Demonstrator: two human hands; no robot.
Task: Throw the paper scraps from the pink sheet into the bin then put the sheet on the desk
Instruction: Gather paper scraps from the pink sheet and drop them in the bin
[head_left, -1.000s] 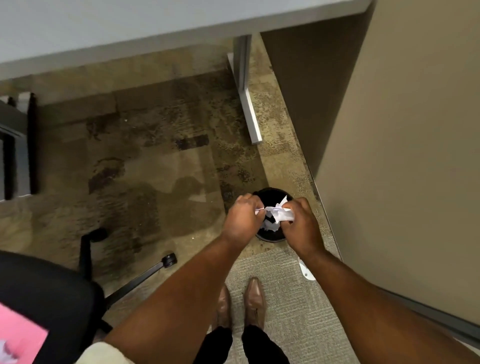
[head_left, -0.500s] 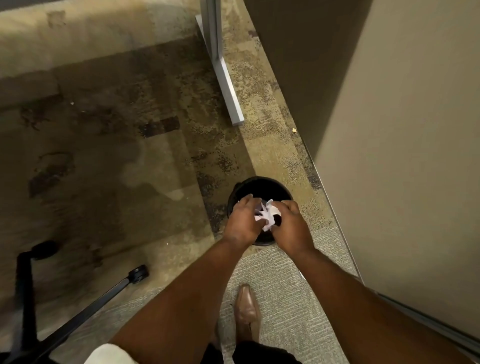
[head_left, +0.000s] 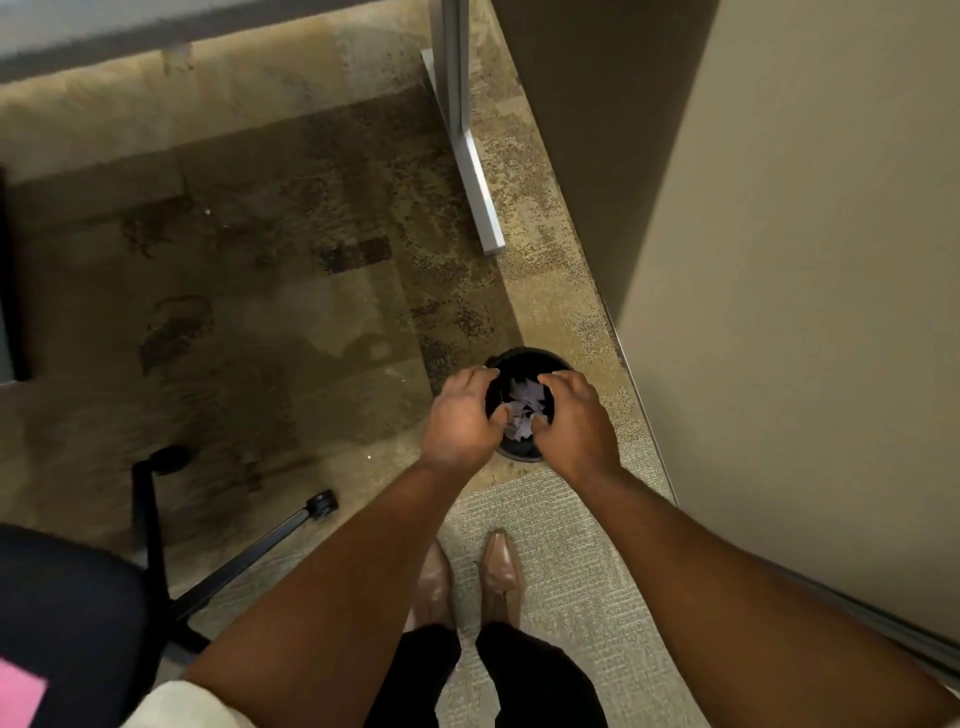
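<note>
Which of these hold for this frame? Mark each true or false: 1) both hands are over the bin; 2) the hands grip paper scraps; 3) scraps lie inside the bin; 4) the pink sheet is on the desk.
1) True: the left hand and right hand hang over the black bin.
2) False: both hands are open and empty.
3) True: pale paper scraps lie inside the bin.
4) False: the pink sheet lies on the black chair.

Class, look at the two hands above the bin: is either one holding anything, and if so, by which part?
Nothing is held. The left hand and right hand are open over the bin, and the paper scraps lie inside it.
</note>
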